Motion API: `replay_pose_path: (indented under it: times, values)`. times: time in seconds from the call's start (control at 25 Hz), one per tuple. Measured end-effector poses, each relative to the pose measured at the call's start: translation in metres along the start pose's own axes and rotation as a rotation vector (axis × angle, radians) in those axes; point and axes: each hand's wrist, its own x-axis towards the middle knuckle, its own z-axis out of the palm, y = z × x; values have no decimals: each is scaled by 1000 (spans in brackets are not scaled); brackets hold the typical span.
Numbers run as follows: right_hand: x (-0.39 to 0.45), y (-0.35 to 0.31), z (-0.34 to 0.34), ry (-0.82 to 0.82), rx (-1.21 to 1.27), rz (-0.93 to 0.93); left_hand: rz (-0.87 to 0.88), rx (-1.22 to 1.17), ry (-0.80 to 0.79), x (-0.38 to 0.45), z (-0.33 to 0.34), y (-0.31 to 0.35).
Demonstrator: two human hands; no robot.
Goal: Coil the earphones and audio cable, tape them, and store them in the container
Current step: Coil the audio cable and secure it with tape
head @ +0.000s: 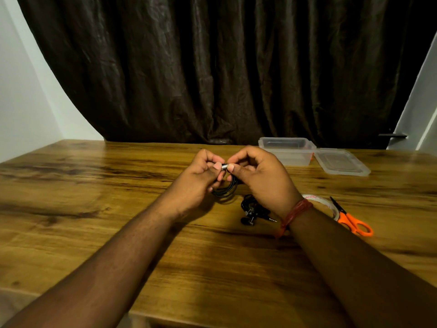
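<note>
Dark brown curtain (212, 67) is hanging behind the wooden bench (94, 185), white walls flanking it. A clear container (287, 151) and its lid (341, 162) are sitting at the far right. Both hands, left (198, 178) and right (260, 178), are pinching the coiled audio cable (227, 188) by its silver plug above the bench. Earphones (253, 209), tape roll (331, 204) and orange scissors (354, 223) are lying near the right wrist.

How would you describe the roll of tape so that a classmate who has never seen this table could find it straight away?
Start at the wooden table and go to its right side, nearer than the clear container. Beside the orange-handled scissors, partly hidden behind the right wrist, lies the roll of tape. It is the only pale, see-through ring there, with red print.
</note>
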Motion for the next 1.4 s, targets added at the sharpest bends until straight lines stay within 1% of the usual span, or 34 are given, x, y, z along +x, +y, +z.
replay_pose_path:
  times: [0.08,0.2,0.32,0.48,0.6,0.72,0.84,0.92,1.04,1.12,1.16,1.2,1.28,1.32,1.4]
  values:
    - [-1,-2,0,4,-33,7,6,57,17,-1,-1,-1]
    - [-1,-2,0,21,-71,25,2,48,41,-1,0,-3]
    - [-1,-3,2,-15,29,62,17,61,48,-1,3,-4]
    - [-2,-4,5,-39,273,120,49,-105,52,-1,6,-4]
    - [-1,-2,5,-26,266,122,34,-163,74,-2,11,-1]
    - [-2,-1,4,-18,188,134,23,-121,93,-1,10,-2]
    - [2,-4,-6,-23,129,150,17,-1,81,1,6,-8]
    - [8,-10,-22,89,105,153,14,69,70,1,3,-12]
    - [13,-27,-60,363,-60,84,-26,190,71,-1,1,-16]
    - [7,-36,-84,503,-82,56,-41,229,68,-3,0,-17]
    - [0,-38,-94,542,-73,61,-35,227,58,-2,0,-17]
    - [-8,-39,-102,553,-82,77,-19,225,45,-2,-1,-17]
    - [-25,-33,-120,515,-183,129,19,228,15,1,-2,-19]
    - [-33,-29,-129,474,-284,148,29,218,11,2,-1,-21]
    - [-48,-23,-147,356,-586,160,11,178,27,3,-2,-24]
